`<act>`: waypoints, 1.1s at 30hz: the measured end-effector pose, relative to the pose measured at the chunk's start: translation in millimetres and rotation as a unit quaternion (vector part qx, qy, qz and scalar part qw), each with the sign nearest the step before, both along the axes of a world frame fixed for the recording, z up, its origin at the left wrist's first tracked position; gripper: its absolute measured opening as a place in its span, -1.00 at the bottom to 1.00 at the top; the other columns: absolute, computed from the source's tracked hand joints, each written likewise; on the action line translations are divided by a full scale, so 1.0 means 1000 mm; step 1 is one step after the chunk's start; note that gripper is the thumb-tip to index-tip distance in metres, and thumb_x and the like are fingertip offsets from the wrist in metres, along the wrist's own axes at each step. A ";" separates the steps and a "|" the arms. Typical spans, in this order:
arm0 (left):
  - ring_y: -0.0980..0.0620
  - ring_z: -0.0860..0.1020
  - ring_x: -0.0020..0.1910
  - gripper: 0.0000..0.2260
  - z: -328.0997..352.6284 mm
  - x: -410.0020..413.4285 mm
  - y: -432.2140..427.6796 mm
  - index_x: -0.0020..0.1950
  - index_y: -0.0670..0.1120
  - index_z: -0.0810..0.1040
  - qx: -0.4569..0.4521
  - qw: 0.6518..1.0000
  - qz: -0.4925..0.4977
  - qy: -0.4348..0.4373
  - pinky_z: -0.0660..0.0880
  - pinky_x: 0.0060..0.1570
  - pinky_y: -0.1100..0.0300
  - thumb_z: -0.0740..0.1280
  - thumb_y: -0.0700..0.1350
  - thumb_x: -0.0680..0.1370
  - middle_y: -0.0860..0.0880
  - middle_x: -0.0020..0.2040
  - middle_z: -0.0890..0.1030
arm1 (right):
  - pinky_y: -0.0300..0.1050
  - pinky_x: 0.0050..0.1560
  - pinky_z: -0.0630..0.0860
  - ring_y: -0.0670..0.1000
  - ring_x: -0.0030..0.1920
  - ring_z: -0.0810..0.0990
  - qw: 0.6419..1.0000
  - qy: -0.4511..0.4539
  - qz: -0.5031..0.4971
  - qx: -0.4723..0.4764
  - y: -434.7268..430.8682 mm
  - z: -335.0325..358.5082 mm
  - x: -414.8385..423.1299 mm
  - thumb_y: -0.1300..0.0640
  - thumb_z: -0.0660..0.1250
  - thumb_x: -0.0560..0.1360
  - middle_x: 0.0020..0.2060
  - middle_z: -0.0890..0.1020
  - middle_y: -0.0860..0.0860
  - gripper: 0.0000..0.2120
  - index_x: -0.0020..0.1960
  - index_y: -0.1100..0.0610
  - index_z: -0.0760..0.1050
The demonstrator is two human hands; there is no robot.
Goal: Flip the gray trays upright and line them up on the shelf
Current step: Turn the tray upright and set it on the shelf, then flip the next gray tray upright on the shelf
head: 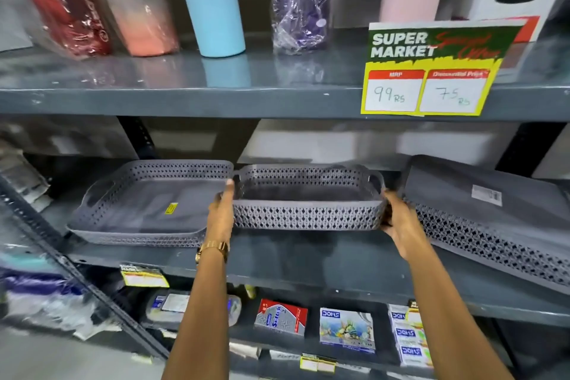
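We grip the upright middle tray (308,203) with left hand (220,216) and right hand (401,222), between the upright tray (148,210) and overturned tray (493,213).

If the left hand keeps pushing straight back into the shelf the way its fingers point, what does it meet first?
Probably the left tray: the left hand, gripping the middle tray, has its fingertips already at that tray's right rim. Depth is unclear.
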State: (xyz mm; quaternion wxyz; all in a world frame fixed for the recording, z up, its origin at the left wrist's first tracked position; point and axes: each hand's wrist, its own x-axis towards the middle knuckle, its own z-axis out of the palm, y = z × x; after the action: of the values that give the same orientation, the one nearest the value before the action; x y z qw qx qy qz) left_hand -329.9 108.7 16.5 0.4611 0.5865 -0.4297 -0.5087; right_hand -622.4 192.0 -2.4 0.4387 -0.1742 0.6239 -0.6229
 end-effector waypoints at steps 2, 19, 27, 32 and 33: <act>-0.12 0.47 0.18 -0.54 -0.004 0.005 0.009 0.32 -0.19 0.47 -0.021 0.999 -0.005 -0.046 0.35 0.19 0.09 0.20 0.12 0.58 -0.17 0.25 0.53 | 0.10 0.25 0.41 0.19 0.18 0.54 0.996 0.070 0.012 0.046 0.002 -0.012 0.002 0.07 0.32 0.50 0.20 0.58 0.24 -0.91 -0.06 0.08 0.55; -0.07 0.53 0.17 -0.68 0.003 -0.072 0.068 0.32 -0.13 0.46 -0.271 0.928 -0.103 -0.236 0.39 0.25 0.13 0.28 -0.15 0.57 -0.14 0.29 0.53 | -0.05 0.20 0.50 0.02 0.08 0.63 0.923 0.383 -0.009 0.016 0.084 0.016 -0.016 0.11 0.33 0.52 -0.02 0.69 0.08 -0.72 0.15 0.25 0.60; -0.19 0.52 0.24 -0.63 0.011 -0.236 0.073 0.28 -0.20 0.51 -0.253 0.915 -0.249 -0.191 0.42 0.26 0.04 0.35 -0.08 0.51 -0.22 0.25 0.57 | 0.05 0.11 0.52 0.22 0.11 0.61 0.901 0.409 -0.098 0.103 0.108 0.029 -0.139 0.17 0.37 0.49 0.10 0.65 0.23 -0.70 0.18 0.27 0.56; -0.28 0.45 0.29 -0.48 0.009 -0.331 0.048 0.33 -0.20 0.41 -0.222 0.819 -0.273 -0.454 0.39 0.29 -0.05 0.15 0.08 0.47 -0.31 0.30 0.50 | 0.15 0.20 0.49 0.26 0.21 0.51 0.909 0.335 -0.034 0.247 0.118 0.003 -0.256 -0.06 0.57 0.20 0.16 0.54 0.16 -0.37 0.13 0.20 0.43; -0.30 0.44 0.29 -0.49 0.004 -0.345 0.041 0.33 -0.21 0.38 -0.206 0.812 -0.271 -0.473 0.39 0.29 -0.07 0.16 0.08 0.50 -0.33 0.30 0.48 | 0.12 0.16 0.50 0.24 0.19 0.52 0.919 0.303 -0.031 0.252 0.125 -0.001 -0.267 -0.04 0.57 0.21 0.14 0.53 0.13 -0.34 0.16 0.23 0.41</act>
State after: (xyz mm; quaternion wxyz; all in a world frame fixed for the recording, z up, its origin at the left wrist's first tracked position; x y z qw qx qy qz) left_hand -675.1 149.4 20.3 0.1539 0.5059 -0.8311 -0.1722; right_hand -889.2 316.5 -3.3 0.2383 -0.2196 0.8682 -0.3758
